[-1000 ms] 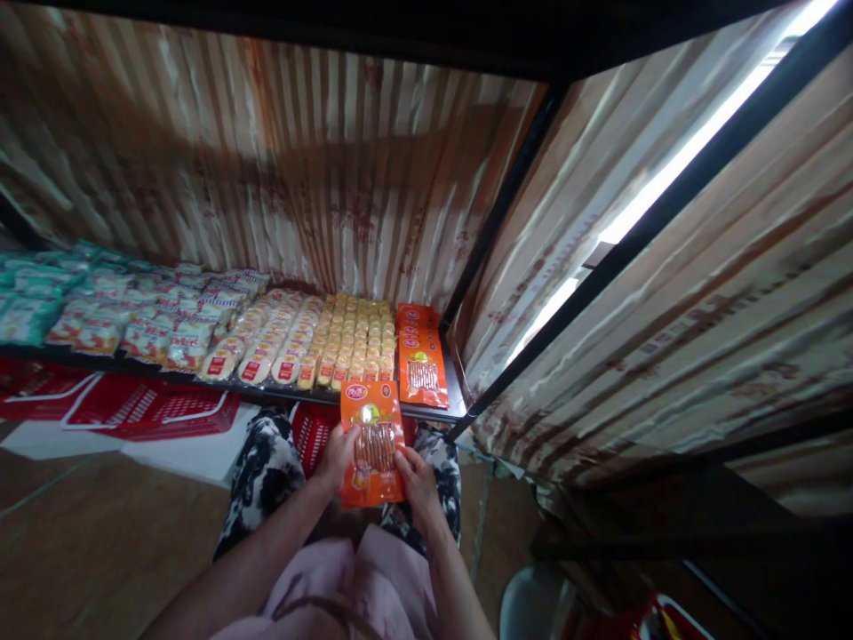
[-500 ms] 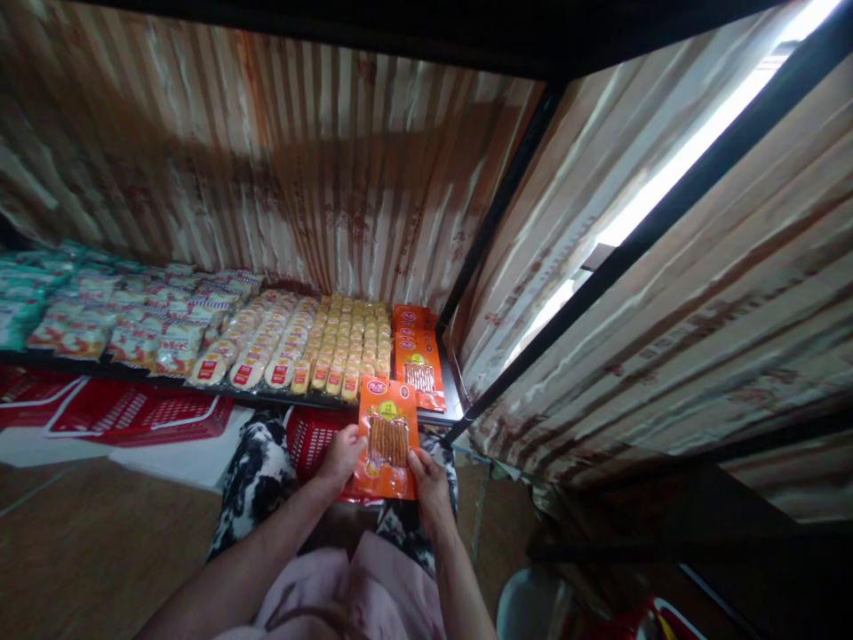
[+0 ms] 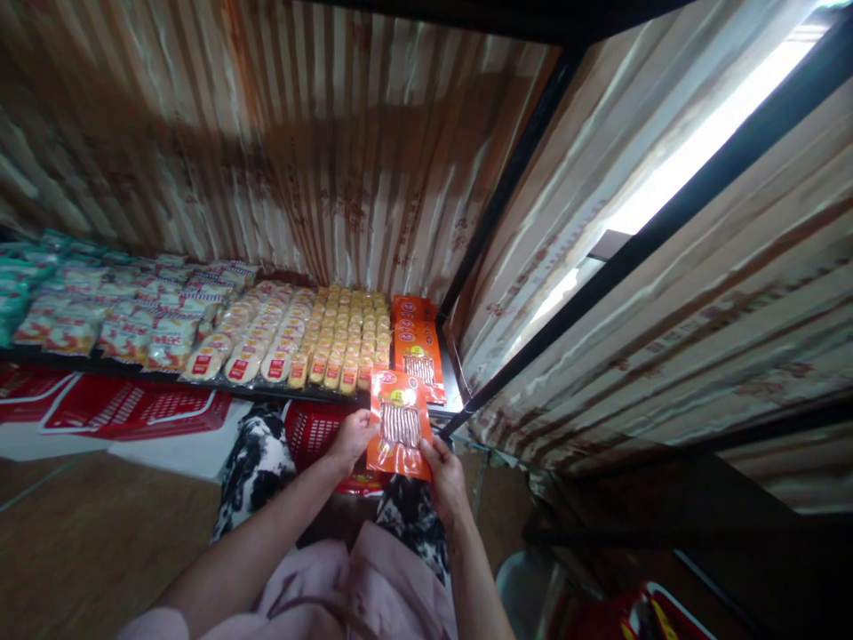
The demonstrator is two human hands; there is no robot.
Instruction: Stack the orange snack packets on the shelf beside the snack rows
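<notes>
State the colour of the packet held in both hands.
The packet is mostly orange; the head view, the only one, shows it.

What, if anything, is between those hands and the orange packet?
Nothing visible: the left hand and right hand both grip the held packet directly by opposite sides. Beyond its top, more orange packets lie on the shelf.

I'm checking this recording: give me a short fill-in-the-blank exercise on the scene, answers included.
1. The packet held by the left hand and right hand is mainly ____ in colour.
2. The baskets below the shelf are coloured ____.
3. Teal packets lie at the picture's ____ edge.
Missing words: orange; red; left.
</notes>
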